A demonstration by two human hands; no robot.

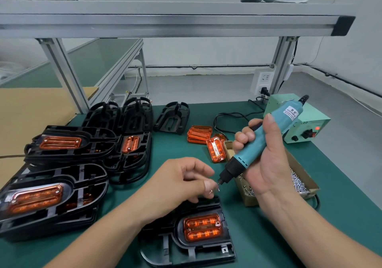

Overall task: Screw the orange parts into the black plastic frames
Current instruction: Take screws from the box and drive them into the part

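My frame (186, 251) bottom centre on table (206, 112); filled stacks (82, 176) left; loose parts (199, 134) mid-frame; screw box (251, 200) right, power unit (318, 121) behind it.

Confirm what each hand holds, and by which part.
Right hand grips the teal screwdriver around the middle of its barrel. Left hand pinches a small screw at the driver's bit; which end, too small to tell.

My left hand (182, 182) covers the far edge of the nearest black frame (192, 251). What I pinch at my fingertips, a screw (213, 190) or perhaps two, is too small to count. My right hand (266, 164), wrapped round the screwdriver (275, 129), hides the middle of the screw box (251, 201). Both my forearms run off the bottom edge. The lower-left frame stack (62, 212) is cut by the left edge.
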